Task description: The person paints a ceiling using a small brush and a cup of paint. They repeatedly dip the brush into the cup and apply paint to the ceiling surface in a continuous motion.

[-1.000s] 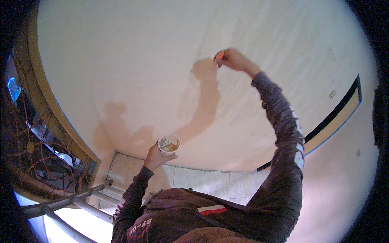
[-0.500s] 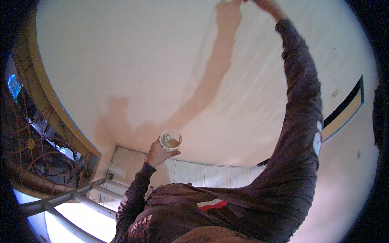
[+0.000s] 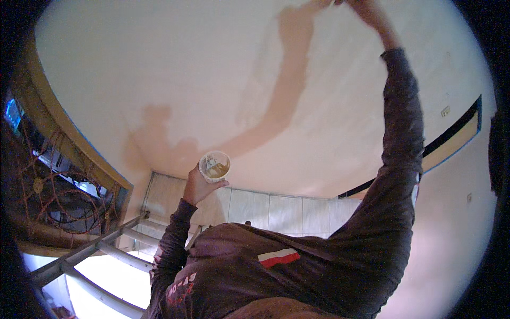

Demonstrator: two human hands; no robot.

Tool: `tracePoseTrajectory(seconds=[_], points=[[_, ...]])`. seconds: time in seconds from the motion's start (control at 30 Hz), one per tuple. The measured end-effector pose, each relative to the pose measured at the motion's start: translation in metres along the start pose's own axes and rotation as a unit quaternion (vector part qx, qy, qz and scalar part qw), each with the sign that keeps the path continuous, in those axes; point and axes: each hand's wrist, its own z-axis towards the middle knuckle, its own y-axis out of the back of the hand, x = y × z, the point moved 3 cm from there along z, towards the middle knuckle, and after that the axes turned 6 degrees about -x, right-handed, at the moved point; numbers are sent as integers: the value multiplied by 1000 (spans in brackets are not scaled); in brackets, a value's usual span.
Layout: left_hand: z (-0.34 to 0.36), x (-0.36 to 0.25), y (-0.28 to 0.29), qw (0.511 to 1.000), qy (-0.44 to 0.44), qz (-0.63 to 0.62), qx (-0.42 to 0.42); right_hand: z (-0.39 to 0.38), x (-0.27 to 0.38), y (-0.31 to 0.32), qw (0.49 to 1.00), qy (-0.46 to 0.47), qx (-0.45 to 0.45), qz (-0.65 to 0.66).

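Observation:
My left hand point(image 3: 197, 186) is wrapped round a white tub point(image 3: 214, 166), its thumb along the near side. The open mouth of the tub faces me, and a tan liquid or paste shows inside, with pale smears on the inner wall. High at the top edge, my right hand point(image 3: 372, 15) reaches up to the pale wall point(image 3: 212, 69). Its fingers look closed together at a small dark thing, mostly cut off by the picture's edge, so I cannot make out what it is. The shadow of my raised arm falls across the wall.
A metal ladder point(image 3: 101, 245) stands at the lower left. Beyond it is a window with a curled iron grille point(image 3: 58, 204) in a brown frame. Light tiles point(image 3: 249, 211) line the lower wall. At the right are a dark-edged opening point(image 3: 451, 143) and a wall switch or socket point(image 3: 445, 111).
My left hand and the tub have moved slightly up and left in the picture. My right arm has shifted right, its hand still at the top edge. The view has tilted a little.

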Motion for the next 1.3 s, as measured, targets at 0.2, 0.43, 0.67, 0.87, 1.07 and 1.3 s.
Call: tracePoseTrajectory(seconds=[0.2, 0.43, 0.67, 0.87, 1.07, 1.3], points=[[5, 11, -9, 998, -49, 6, 28, -132, -67, -144, 984, -81, 156, -38], [5, -5, -14, 997, -15, 15, 74, -62, -91, -99, 993, -52, 97, -46], [3, -5, -9, 998, -39, 24, 40, 90, 5, 61, 993, 40, -30, -110], [3, 0, -12, 998, -55, 10, 35, 152, 26, 125, 973, 86, -114, -180], [-1, -7, -8, 999, -46, -6, 9, 149, 23, 143, 953, 66, -219, -201], [-2, 20, -16, 997, -19, 69, 16, 48, 17, 16, 987, 134, -86, 36]])
